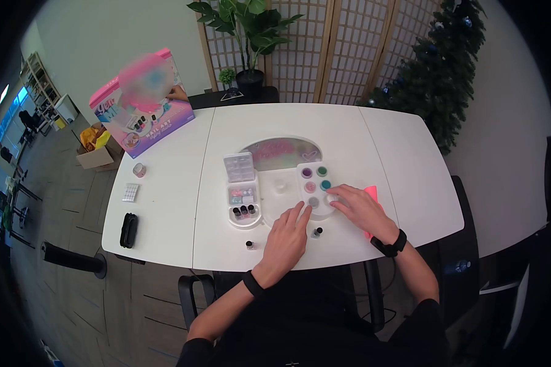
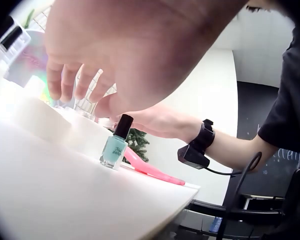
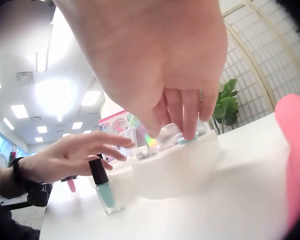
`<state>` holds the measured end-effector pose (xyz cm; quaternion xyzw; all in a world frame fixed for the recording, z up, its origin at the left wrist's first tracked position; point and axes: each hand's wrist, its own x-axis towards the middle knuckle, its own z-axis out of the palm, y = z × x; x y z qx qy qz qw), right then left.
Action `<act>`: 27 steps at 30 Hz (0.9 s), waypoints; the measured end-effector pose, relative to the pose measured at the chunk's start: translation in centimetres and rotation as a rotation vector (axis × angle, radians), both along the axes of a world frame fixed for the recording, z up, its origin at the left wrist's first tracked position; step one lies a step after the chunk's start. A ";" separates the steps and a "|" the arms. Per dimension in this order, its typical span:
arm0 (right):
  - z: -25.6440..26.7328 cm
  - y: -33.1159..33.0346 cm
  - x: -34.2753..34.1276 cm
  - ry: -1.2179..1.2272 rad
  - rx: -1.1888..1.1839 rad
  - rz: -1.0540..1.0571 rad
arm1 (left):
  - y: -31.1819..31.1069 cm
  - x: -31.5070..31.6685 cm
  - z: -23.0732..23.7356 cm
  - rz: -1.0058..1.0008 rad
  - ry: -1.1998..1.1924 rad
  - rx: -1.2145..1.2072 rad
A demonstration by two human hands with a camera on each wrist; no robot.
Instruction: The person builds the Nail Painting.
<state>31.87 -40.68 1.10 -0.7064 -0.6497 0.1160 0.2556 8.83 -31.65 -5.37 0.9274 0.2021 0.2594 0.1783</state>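
My right hand [image 1: 366,211] pinches a small clear jar [image 3: 170,135] between thumb and fingers, at the front right corner of a white plastic nail-art station [image 1: 269,215]. Beside it, several round pots stand in the station's right block: a purple pot [image 1: 307,173], a green pot [image 1: 322,171], a teal pot [image 1: 326,185], a pink pot [image 1: 310,187] and a grey one [image 1: 313,202]. My left hand [image 1: 284,241] reaches to the block's front edge with fingers extended, holding nothing. Between the hands, a mint nail polish bottle [image 2: 113,150] with a black cap stands upright on the table.
A lidded case [image 1: 240,168] and black-capped bottles [image 1: 244,210] occupy the station's left side. A pink bottle [image 3: 71,185] stands left of my left hand. Under my right wrist lies a pink flat item [image 1: 371,194]. Far left are a colourful box [image 1: 156,125], a small jar [image 1: 139,170] and a black case [image 1: 128,230].
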 end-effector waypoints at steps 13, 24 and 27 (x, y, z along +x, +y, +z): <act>-3.4 -0.5 -0.5 -0.212 0.212 -0.028 | 0.8 1.9 -0.2 -0.059 0.052 0.037; -2.8 -0.5 -1.1 -0.200 0.206 -0.061 | 0.6 1.8 -0.5 -0.042 0.053 0.027; -3.6 -0.3 -1.0 -0.186 0.218 -0.073 | 0.6 1.8 -0.5 -0.042 0.054 0.029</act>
